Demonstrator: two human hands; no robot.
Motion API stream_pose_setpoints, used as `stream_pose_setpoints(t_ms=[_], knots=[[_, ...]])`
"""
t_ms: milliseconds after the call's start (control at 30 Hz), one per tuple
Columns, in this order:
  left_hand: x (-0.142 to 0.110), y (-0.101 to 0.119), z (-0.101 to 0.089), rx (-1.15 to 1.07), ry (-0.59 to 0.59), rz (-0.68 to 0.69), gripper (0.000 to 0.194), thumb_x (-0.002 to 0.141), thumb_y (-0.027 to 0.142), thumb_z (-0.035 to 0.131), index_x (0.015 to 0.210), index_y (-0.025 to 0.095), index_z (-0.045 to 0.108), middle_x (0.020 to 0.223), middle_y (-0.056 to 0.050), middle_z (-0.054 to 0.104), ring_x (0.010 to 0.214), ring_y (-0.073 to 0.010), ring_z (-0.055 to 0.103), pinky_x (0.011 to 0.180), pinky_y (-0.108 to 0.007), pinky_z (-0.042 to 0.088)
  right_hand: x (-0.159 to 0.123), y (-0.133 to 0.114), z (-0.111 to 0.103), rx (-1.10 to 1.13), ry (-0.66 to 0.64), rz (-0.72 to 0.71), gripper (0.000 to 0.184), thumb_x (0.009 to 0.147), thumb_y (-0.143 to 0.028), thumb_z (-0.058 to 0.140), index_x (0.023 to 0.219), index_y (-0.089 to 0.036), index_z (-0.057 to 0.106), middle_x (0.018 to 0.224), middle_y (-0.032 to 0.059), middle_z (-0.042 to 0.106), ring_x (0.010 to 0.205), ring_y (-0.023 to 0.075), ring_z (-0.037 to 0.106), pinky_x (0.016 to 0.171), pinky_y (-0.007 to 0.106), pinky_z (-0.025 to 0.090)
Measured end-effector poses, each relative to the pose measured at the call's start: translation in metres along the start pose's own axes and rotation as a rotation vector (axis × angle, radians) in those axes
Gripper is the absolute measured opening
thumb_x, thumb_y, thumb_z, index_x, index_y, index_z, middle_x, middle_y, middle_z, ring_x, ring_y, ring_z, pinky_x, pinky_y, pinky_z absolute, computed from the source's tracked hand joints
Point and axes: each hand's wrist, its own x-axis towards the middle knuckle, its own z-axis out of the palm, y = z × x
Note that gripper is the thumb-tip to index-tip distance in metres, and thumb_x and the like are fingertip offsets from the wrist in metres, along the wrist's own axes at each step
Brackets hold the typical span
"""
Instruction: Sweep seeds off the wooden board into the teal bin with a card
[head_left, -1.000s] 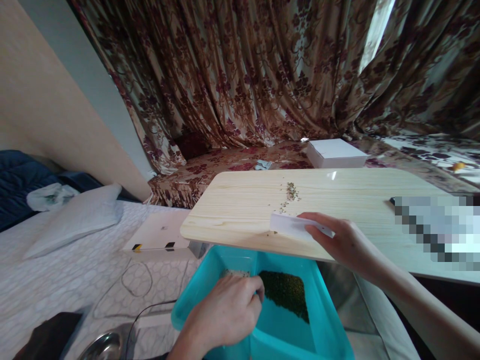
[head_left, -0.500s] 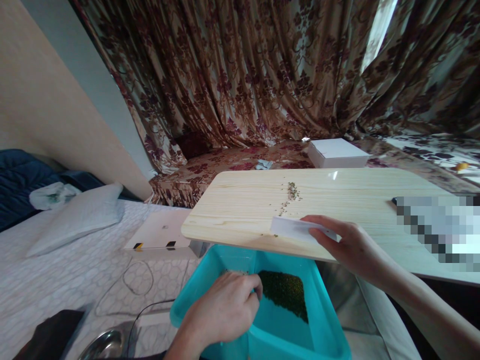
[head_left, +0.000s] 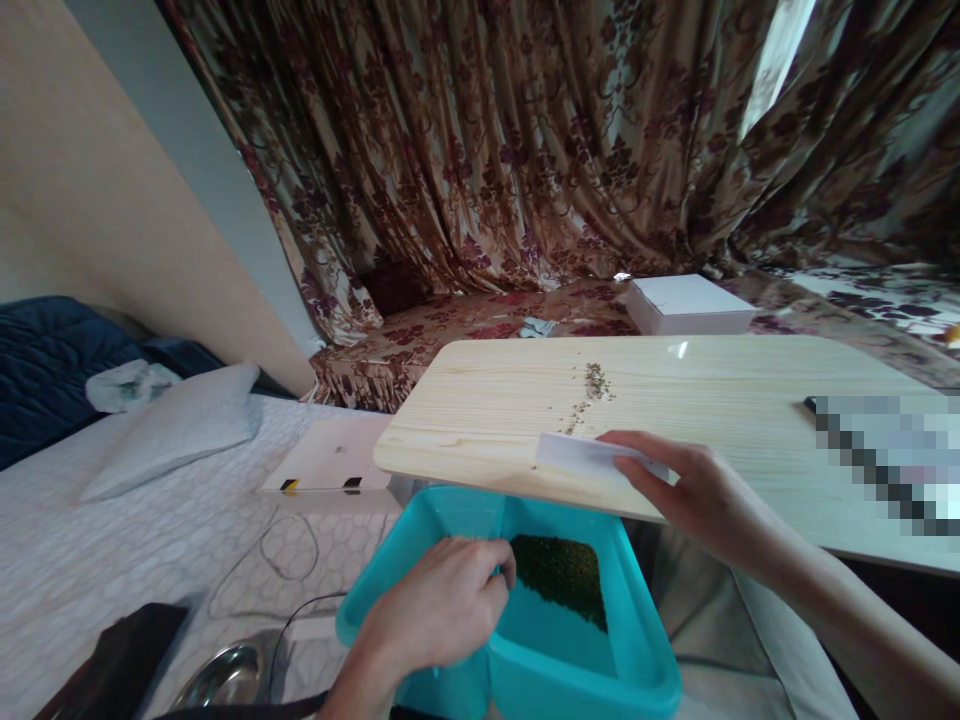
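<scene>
My right hand pinches a white card, which stands on its long edge near the front edge of the pale wooden table. Behind the card lies a thin trail of small greenish-brown grains. Below the table edge is a turquoise divided bin. A heap of dark green grains fills part of its right compartment. My left hand is over the bin's middle with fingers curled closed; what they grip is hidden, and the hand covers much of the left compartment.
A blurred-out device lies on the table's right side. On the bed to the left are a white box, a cable, a metal bowl and a pillow. Another white box sits behind the table.
The card has slid slightly left and toward the table's front edge, and fewer grains show there. The bin and my left hand have shifted a little left relative to the table.
</scene>
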Motion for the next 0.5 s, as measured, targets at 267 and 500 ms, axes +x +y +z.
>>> stream_pose_setpoints(t_ms=[267, 500], knots=[[-0.003, -0.004, -0.001, 0.002, 0.011, -0.008, 0.031, 0.087, 0.023, 0.036, 0.098, 0.022, 0.066, 0.105, -0.005, 0.070, 0.105, -0.0231, 0.060, 0.092, -0.032, 0.042, -0.003, -0.006, 0.010, 0.058, -0.108, -0.044, 0.030, 0.092, -0.031, 0.050, 0.107, -0.027, 0.075, 0.102, 0.0014, 0.078, 0.090, 0.0213, 0.074, 0.078, 0.030, 0.059], [0.008, 0.015, 0.013, 0.135, 0.014, 0.097, 0.032, 0.088, 0.021, 0.036, 0.096, 0.020, 0.067, 0.097, -0.009, 0.070, 0.097, -0.0276, 0.063, 0.087, -0.039, 0.045, -0.014, 0.022, -0.032, -0.038, 0.075, 0.051, 0.028, 0.087, -0.037, 0.053, 0.101, -0.027, 0.074, 0.097, 0.0044, 0.078, 0.084, 0.0263, 0.074, 0.072, 0.036, 0.060]])
